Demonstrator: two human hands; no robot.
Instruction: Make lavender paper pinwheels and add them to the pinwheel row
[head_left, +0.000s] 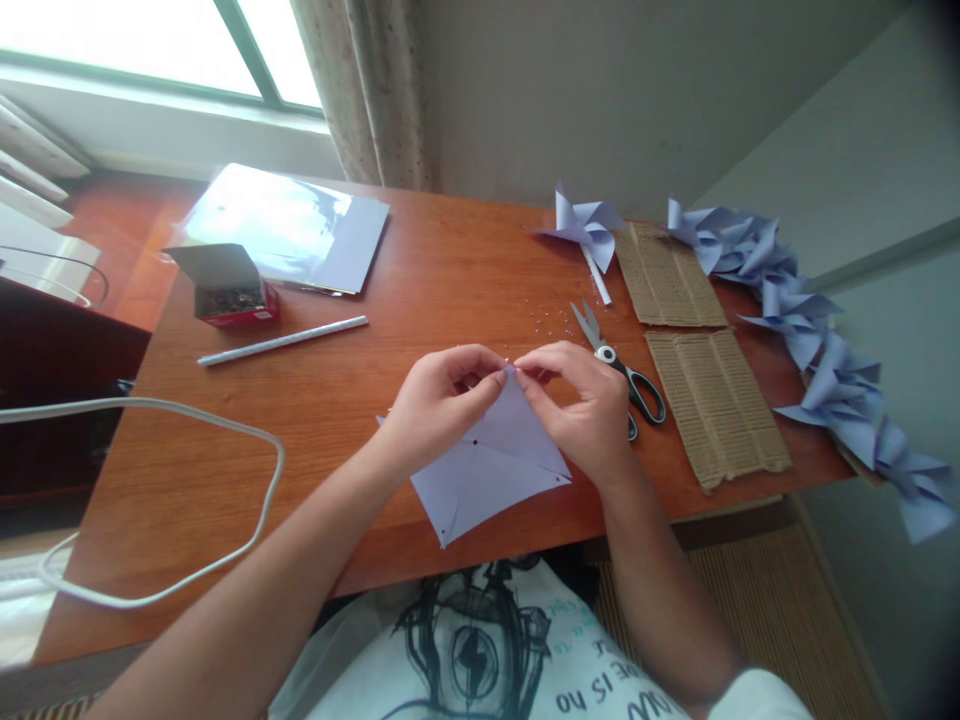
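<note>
A lilac paper square (491, 470) with cut diagonals and small dots at its corners lies near the front edge of the wooden table (337, 400). My left hand (442, 405) pinches the square's far corner, fingers closed on the paper. My right hand (581, 405) meets it at the same corner, thumb and forefinger pinched on the paper tip. Whether a pin sits between the fingers cannot be made out.
Scissors (626, 375) lie just right of my right hand, with two corrugated cardboard pieces (712, 405) beyond. Finished paper pinwheels (817, 350) line the right edge; one on a stick (589, 235) lies behind. At left: a pin box (232, 290), white stick (281, 341), paper stack (292, 225), white cable (187, 420).
</note>
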